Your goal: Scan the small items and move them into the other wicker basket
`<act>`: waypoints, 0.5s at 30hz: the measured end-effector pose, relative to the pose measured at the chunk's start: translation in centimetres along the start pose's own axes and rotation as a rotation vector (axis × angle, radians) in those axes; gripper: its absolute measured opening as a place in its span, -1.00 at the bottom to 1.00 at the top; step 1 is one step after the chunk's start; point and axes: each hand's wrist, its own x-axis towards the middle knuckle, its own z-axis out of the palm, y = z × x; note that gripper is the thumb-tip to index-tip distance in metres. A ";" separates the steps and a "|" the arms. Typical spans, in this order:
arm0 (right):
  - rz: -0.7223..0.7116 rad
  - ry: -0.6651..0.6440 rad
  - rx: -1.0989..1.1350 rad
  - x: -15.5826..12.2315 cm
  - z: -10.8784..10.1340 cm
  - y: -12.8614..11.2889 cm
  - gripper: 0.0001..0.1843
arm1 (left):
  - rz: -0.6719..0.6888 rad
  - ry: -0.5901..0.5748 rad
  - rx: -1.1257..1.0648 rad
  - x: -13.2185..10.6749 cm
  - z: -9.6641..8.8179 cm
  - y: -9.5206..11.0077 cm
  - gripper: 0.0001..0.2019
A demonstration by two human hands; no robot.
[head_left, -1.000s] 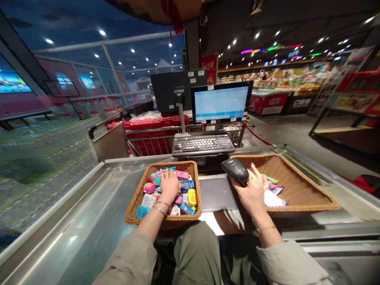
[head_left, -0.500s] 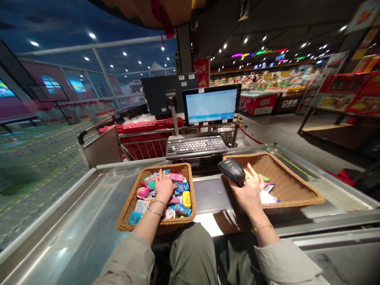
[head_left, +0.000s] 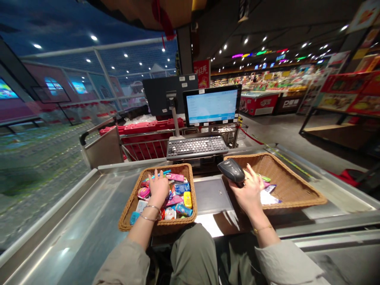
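My left hand [head_left: 159, 188] reaches into the left wicker basket [head_left: 178, 222], palm down, fingers apart over the small goods; the fingertips touch the pile at the basket's far left. Around it lie a pink round item [head_left: 144, 192], a pink box [head_left: 177, 177], a blue packet [head_left: 181, 188], a yellow pack [head_left: 188, 199] and a blue tube-shaped item [head_left: 184, 209]. Wrapped round a black barcode scanner [head_left: 232, 170], my right hand [head_left: 249, 192] hovers at the left side of the right wicker basket [head_left: 292, 186]. Inside that basket are a white packet [head_left: 268, 198] and a green item, partly hidden.
Between the baskets lies a grey flat panel [head_left: 212, 194] set in the metal counter [head_left: 103, 198]. Behind stand a keyboard [head_left: 197, 146], a lit monitor [head_left: 212, 105] and a second screen's dark back [head_left: 163, 95]. A shopping cart [head_left: 145, 144] is beyond the counter.
My left hand has shifted slightly left over the goods in the left basket, with its fingers more spread. My right hand and the barcode scanner have stayed put.
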 end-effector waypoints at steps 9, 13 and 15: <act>-0.014 -0.009 0.000 -0.1 0.0 -0.2 -0.62 | 0.025 0.078 -0.129 -0.7 -3.8 0.4 -0.65; -0.045 -0.014 -0.003 -0.2 0.0 -0.2 -0.60 | 0.050 0.152 -0.205 -0.7 -5.3 1.0 -0.72; -0.055 -0.024 -0.007 -0.3 0.0 -0.3 -0.59 | 0.072 0.199 -0.260 -0.7 -5.8 1.6 -0.74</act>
